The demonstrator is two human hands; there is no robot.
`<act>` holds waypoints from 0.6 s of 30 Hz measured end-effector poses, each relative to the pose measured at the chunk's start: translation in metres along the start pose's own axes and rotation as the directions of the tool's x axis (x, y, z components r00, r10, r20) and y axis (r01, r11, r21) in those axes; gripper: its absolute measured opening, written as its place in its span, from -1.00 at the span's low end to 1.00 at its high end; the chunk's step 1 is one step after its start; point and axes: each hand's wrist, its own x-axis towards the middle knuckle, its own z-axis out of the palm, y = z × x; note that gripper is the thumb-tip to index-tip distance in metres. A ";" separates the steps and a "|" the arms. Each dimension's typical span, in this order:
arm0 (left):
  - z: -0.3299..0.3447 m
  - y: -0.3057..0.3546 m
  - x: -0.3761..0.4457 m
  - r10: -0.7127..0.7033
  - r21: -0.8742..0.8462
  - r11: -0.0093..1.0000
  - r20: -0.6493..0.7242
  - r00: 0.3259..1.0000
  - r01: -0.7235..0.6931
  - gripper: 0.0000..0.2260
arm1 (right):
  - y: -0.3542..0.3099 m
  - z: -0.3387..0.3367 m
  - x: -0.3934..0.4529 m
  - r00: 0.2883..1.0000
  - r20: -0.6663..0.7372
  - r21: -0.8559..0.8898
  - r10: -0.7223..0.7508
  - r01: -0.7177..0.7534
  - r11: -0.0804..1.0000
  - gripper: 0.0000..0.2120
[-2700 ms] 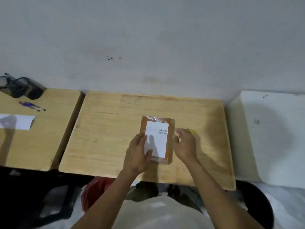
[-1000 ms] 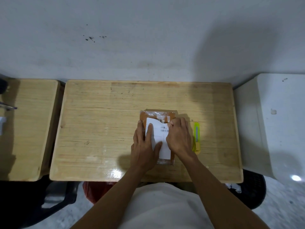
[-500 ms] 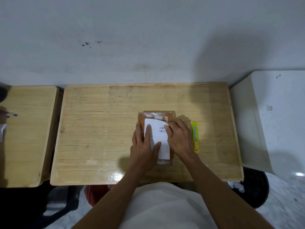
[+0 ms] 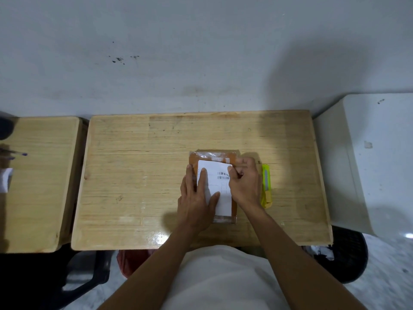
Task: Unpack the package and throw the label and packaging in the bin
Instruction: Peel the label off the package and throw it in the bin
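Fingers of the right hand (image 4: 245,182) are picking at the label (image 4: 220,189) corner; the left hand (image 4: 196,198) is pressing flat, pinning the package (image 4: 212,156) mid-table (image 4: 138,175). Peeling slowly should avoid tearing.

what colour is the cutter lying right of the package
Bright yellow-green, seen in the head view: the cutter lies beside the package.

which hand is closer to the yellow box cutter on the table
Right. The right hand lies on the package's right edge, directly beside the box cutter. The left hand presses the package's left side, with the white label between.
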 end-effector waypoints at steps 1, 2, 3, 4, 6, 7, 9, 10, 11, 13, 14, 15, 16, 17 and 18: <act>0.000 0.000 0.000 0.000 0.002 1.000 0.003 1.000 0.000 -0.25 | -0.001 0.000 0.000 1.000 -0.007 -0.030 -0.026 0.026 0.999 -0.90; 0.000 0.000 0.000 -0.001 0.002 1.000 0.004 1.000 0.001 -0.25 | 0.000 0.001 0.001 0.997 -0.005 -0.080 -0.075 0.074 0.994 -0.95; -0.001 0.000 -0.001 -0.001 0.001 1.000 0.004 1.000 0.001 -0.25 | 0.000 0.001 0.002 0.992 0.009 -0.135 -0.125 0.125 0.983 -0.97; -0.001 0.001 -0.001 0.002 -0.002 1.000 0.005 1.000 -0.002 -0.25 | 0.002 0.002 0.005 0.986 0.031 -0.191 -0.162 0.165 0.968 -0.92; -0.002 0.002 -0.002 0.009 -0.006 1.000 0.005 1.000 -0.009 -0.25 | 0.006 0.002 0.008 0.975 0.095 -0.260 -0.200 0.218 0.941 -0.88; -0.002 0.002 -0.002 0.008 -0.006 1.000 0.004 1.000 -0.008 -0.25 | 0.007 0.001 0.009 0.968 0.126 -0.276 -0.216 0.243 0.930 -0.88; -0.002 0.002 -0.001 0.004 -0.005 1.000 0.005 1.000 -0.004 -0.25 | 0.008 0.000 0.008 0.957 0.174 -0.322 -0.231 0.277 0.905 -0.84; -0.002 0.002 -0.001 0.002 -0.003 1.000 0.008 1.000 -0.002 -0.25 | 0.008 0.000 0.007 0.954 0.192 -0.347 -0.232 0.287 0.893 -0.80; -0.002 0.002 -0.001 0.001 -0.003 1.000 0.010 1.000 -0.001 -0.26 | 0.008 0.001 0.007 0.952 0.201 -0.366 -0.230 0.291 0.884 -0.77; -0.002 0.002 -0.001 0.001 -0.004 1.000 0.006 1.000 -0.001 -0.26 | 0.007 0.001 0.004 0.952 0.200 -0.396 -0.232 0.295 0.869 -0.77; -0.002 0.002 -0.001 0.002 -0.006 1.000 0.004 1.000 -0.002 -0.26 | 0.007 0.001 0.003 0.951 0.192 -0.411 -0.243 0.303 0.860 -0.80; -0.002 0.002 -0.001 0.003 -0.009 1.000 0.004 1.000 -0.003 -0.26 | 0.007 0.001 0.003 0.947 0.182 -0.429 -0.264 0.318 0.846 -0.83; -0.003 0.002 -0.001 0.002 -0.012 1.000 0.006 1.000 -0.002 -0.26 | 0.008 0.001 0.002 0.940 0.171 -0.449 -0.295 0.341 0.826 -0.87; -0.003 0.002 -0.001 -0.001 -0.015 1.000 0.009 1.000 0.001 -0.26 | 0.009 0.001 0.002 0.931 0.163 -0.459 -0.326 0.364 0.810 -0.90; -0.003 0.002 0.000 -0.006 -0.017 1.000 0.011 1.000 0.006 -0.25 | 0.009 0.001 0.001 0.930 0.167 -0.444 -0.328 0.368 0.817 -0.91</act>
